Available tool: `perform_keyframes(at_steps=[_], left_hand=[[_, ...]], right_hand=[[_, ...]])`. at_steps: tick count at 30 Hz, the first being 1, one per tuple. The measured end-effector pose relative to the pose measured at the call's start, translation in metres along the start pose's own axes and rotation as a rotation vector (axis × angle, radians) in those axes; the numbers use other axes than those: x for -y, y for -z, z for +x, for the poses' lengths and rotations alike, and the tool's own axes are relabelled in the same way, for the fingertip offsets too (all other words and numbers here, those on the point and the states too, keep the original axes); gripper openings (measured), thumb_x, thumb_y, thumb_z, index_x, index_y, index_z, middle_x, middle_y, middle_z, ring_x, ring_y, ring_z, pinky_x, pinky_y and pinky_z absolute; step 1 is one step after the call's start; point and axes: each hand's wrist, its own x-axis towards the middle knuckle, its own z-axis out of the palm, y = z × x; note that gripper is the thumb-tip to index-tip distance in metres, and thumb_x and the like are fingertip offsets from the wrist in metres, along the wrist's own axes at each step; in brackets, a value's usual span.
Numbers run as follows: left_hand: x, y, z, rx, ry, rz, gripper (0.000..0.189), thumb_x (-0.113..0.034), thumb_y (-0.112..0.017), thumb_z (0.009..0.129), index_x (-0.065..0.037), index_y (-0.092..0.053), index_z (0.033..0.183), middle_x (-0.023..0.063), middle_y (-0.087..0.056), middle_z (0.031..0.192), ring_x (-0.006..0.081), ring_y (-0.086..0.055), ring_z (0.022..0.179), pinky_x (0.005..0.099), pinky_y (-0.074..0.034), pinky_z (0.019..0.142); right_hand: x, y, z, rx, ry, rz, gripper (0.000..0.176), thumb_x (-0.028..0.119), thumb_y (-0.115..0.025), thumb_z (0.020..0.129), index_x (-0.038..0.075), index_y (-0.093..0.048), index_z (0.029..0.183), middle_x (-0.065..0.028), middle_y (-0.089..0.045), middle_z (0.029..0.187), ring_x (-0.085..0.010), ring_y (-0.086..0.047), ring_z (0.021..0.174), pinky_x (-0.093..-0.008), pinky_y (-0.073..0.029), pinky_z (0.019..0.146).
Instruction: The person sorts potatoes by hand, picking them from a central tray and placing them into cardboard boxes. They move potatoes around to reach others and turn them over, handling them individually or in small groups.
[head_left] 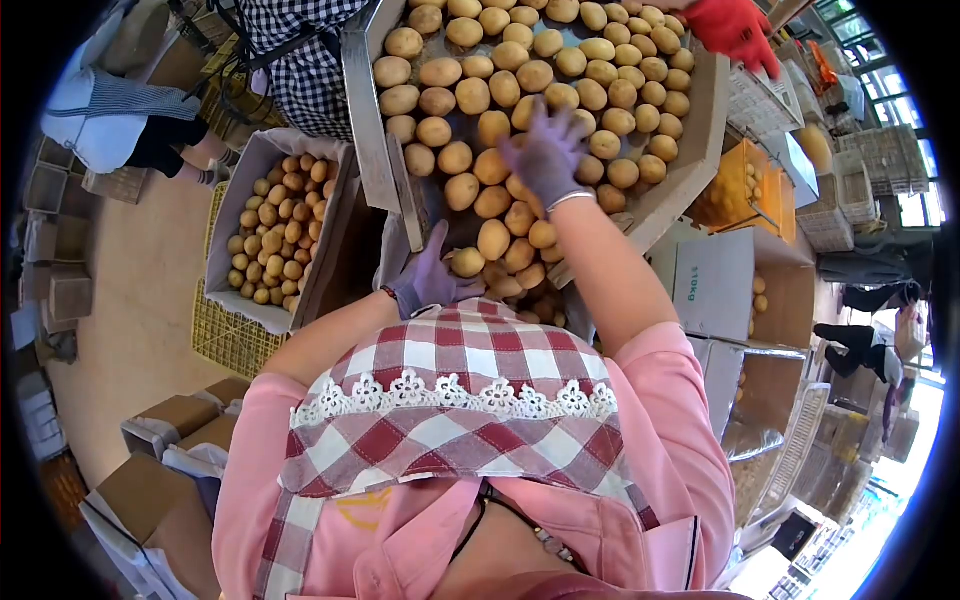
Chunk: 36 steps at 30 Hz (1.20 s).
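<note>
Both my hands wear thin purple gloves. My right hand [545, 155] is spread, fingers apart, over yellow potatoes [500, 90] on a metal-edged sorting table [365, 110]; it rests on them and grips none. My left hand [428, 278] sits low at the table's near end, thumb up, touching a potato [467, 262] that rolls down the chute toward me. Whether it holds that potato I cannot tell for sure. My pink sleeves and red-checked apron fill the lower view.
A lined box [262, 225] full of potatoes stands at my left on a yellow crate [225, 340]. Another person's red-gloved hand [735, 30] works at the table's far right. A person in a checked apron [300, 60] stands at the far left. Cardboard boxes [725, 280] surround me.
</note>
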Motion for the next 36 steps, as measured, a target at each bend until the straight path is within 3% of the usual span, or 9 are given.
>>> perform_keyframes(at_steps=[7,12,14,16,19,24,28,32,36], left_hand=[[-0.001,0.071,0.052,0.086,-0.489,1.166,0.081,-0.061,-0.050,0.087,-0.012,-0.022,0.145,0.0042,-0.030,0.149,0.0271,-0.029,0.136,0.0472,-0.011,0.115],[0.004,-0.020,-0.007,-0.063,-0.139,0.151,0.079,-0.069,-0.039,0.088,-0.019,-0.021,0.147,0.0078,-0.029,0.150,0.0312,-0.028,0.137,0.0544,-0.029,0.108],[-0.004,0.085,0.062,0.099,-0.317,0.596,0.084,-0.075,-0.039,0.084,-0.021,-0.023,0.146,0.0091,-0.029,0.149,0.0315,-0.029,0.137,0.0569,-0.027,0.108],[-0.002,0.011,0.013,-0.058,-0.090,0.105,0.087,-0.076,-0.041,0.083,-0.019,-0.024,0.146,0.0096,-0.029,0.149,0.0310,-0.029,0.137,0.0567,-0.025,0.109],[-0.005,0.022,0.012,-0.035,-0.114,0.387,0.094,-0.076,-0.046,0.080,-0.014,-0.022,0.147,0.0109,-0.025,0.151,0.0307,-0.026,0.139,0.0573,-0.022,0.110],[-0.001,0.010,0.005,-0.202,-0.118,0.290,0.101,-0.078,-0.046,0.079,-0.011,-0.016,0.148,0.0130,-0.016,0.154,0.0310,-0.015,0.143,0.0585,-0.014,0.112],[-0.009,0.076,0.053,0.091,-0.124,0.389,0.090,-0.074,-0.045,0.083,-0.014,-0.021,0.146,0.0072,-0.032,0.149,0.0262,-0.029,0.136,0.0518,-0.018,0.114],[-0.005,0.007,0.002,0.050,-0.029,0.121,0.087,-0.077,-0.035,0.082,-0.025,-0.016,0.149,0.0071,-0.025,0.151,0.0322,-0.029,0.137,0.0562,-0.030,0.108],[0.002,-0.008,-0.003,-0.006,-0.057,0.183,0.094,-0.078,-0.041,0.080,-0.020,-0.015,0.150,0.0097,-0.023,0.151,0.0328,-0.029,0.137,0.0547,-0.036,0.106]], right_hand=[[0.029,-0.033,-0.090,0.203,0.650,-0.112,0.068,0.042,-0.056,0.084,0.012,-0.036,0.141,-0.0064,-0.030,0.151,-0.0237,-0.026,0.139,-0.0750,-0.019,0.099],[0.017,-0.015,-0.077,0.202,0.833,-0.190,0.067,0.041,-0.058,0.083,0.014,-0.038,0.141,-0.0050,-0.034,0.149,-0.0208,-0.031,0.137,-0.0728,-0.022,0.100],[0.007,-0.014,-0.070,0.208,0.931,-0.187,0.067,0.040,-0.060,0.082,0.015,-0.039,0.140,-0.0038,-0.035,0.149,-0.0198,-0.032,0.137,-0.0721,-0.022,0.100],[-0.004,-0.014,-0.058,0.221,1.009,-0.171,0.066,0.038,-0.064,0.080,0.020,-0.041,0.139,-0.0014,-0.036,0.148,-0.0182,-0.034,0.136,-0.0690,-0.022,0.102],[-0.024,0.001,-0.034,0.105,1.113,-0.163,0.065,0.037,-0.066,0.077,0.025,-0.043,0.136,0.0022,-0.038,0.146,-0.0214,-0.035,0.136,-0.0626,-0.024,0.105],[-0.038,-0.008,-0.047,0.051,0.635,-0.220,0.080,0.044,-0.062,0.081,0.024,-0.023,0.148,-0.0030,-0.019,0.156,-0.0372,-0.021,0.140,-0.0678,-0.020,0.103],[-0.014,-0.031,-0.095,0.102,0.891,-0.265,0.059,0.037,-0.063,0.078,0.022,-0.047,0.134,-0.0119,-0.025,0.152,-0.0399,-0.028,0.137,-0.0699,-0.021,0.101],[-0.016,-0.007,-0.087,0.144,0.950,0.383,0.033,0.024,-0.064,0.078,0.015,-0.061,0.110,-0.0096,-0.063,0.115,-0.0276,-0.061,0.106,-0.0390,-0.050,0.088],[-0.021,0.016,-0.008,-0.173,0.498,0.093,0.045,0.031,-0.064,0.083,0.014,-0.054,0.123,-0.0116,-0.065,0.107,-0.0290,-0.065,0.090,-0.0393,-0.053,0.077]])
